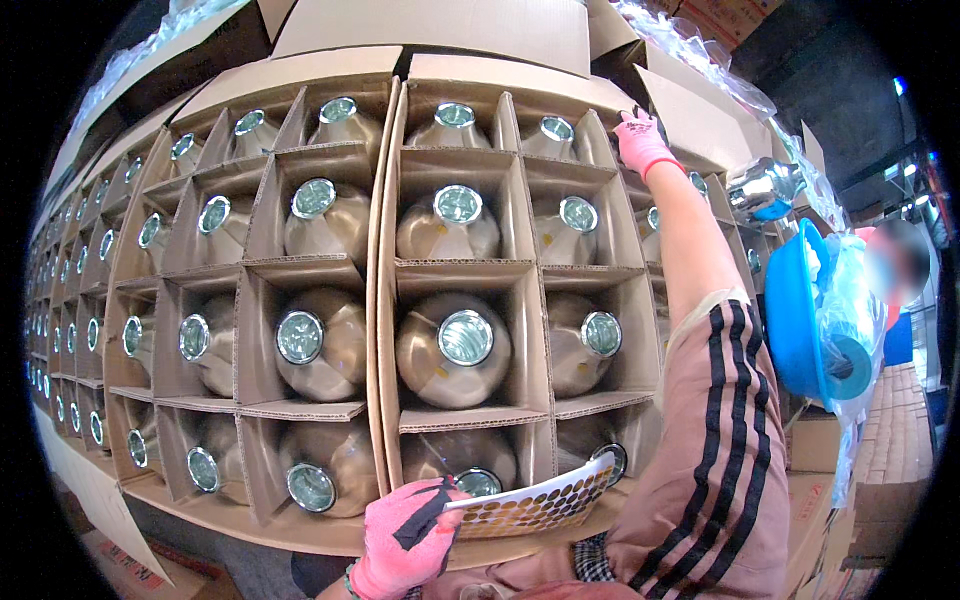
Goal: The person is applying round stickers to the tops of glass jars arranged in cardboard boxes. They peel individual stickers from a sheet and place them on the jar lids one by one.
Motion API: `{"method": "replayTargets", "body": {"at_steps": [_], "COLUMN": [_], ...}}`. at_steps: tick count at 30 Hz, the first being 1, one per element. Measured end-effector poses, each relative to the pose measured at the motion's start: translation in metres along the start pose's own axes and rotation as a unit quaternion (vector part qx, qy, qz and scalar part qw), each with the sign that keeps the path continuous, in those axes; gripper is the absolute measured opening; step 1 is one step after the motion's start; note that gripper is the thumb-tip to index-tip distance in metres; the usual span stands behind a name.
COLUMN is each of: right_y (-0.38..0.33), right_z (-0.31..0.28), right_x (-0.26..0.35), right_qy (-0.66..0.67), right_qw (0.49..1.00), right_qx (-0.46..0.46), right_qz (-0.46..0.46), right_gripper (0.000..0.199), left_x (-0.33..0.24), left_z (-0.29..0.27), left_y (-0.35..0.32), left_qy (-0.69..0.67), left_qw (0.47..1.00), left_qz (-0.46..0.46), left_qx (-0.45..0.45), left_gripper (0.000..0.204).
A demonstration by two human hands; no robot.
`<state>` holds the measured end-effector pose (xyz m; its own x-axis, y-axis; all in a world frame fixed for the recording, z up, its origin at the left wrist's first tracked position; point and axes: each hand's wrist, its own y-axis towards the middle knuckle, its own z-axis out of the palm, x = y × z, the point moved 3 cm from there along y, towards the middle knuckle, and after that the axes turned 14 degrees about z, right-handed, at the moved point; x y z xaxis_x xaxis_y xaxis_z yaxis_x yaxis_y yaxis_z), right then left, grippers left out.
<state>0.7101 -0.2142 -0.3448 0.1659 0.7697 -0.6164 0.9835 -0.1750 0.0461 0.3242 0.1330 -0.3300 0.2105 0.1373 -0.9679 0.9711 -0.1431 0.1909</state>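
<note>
My left hand [405, 532], in a pink glove with black strips on its fingers, is closed on the edge of a sticker sheet [535, 508] with rows of round gold dots. The sheet lies over the near cells of the right-hand carton. At that carton's far side is my right hand [645, 142], also pink-gloved, its fingers bunched beside a cardboard wall. Their tips are partly hidden, so anything between them cannot be made out. Below and left of it, rounded mirror-like glass flasks [453, 350] stand mouth up in cardboard cells.
Another divided carton [258, 405] of glass flasks adjoins on the left, with more beyond. Raised flaps [430, 30] edge the far side. At the right are a blue basin [797, 310], a plastic-wrapped roll [848, 362], a loose silvery flask [762, 185] and another person [893, 262].
</note>
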Motion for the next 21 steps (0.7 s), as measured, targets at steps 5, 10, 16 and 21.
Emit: {"method": "replayTargets", "body": {"at_steps": [5,10,16,21], "right_y": [-0.01,-0.153,-0.381,-0.407], "right_z": [0.01,-0.068,-0.117,-0.131], "right_x": [-0.036,-0.036,-0.021,0.006], "right_qy": [0.109,0.742,0.771,0.784], "right_qw": [0.973,0.656,0.614,0.542], "right_qx": [-0.177,-0.015,0.166,0.295], "right_qz": [0.096,0.137,-0.027,0.072], "right_gripper": [0.024,0.029,0.061,0.037], "left_x": [-0.007,0.009,0.004,0.008], "left_z": [0.0,-0.009,-0.011,-0.035], "left_y": [0.01,-0.007,-0.009,-0.021], "left_qy": [0.011,-0.088,-0.32,-0.267], "left_qw": [0.997,0.995,0.924,0.955], "left_qz": [0.046,-0.029,-0.145,-0.089], "left_qx": [0.065,-0.047,-0.149,-0.093], "left_gripper": [0.014,0.017,0.023,0.038]}}
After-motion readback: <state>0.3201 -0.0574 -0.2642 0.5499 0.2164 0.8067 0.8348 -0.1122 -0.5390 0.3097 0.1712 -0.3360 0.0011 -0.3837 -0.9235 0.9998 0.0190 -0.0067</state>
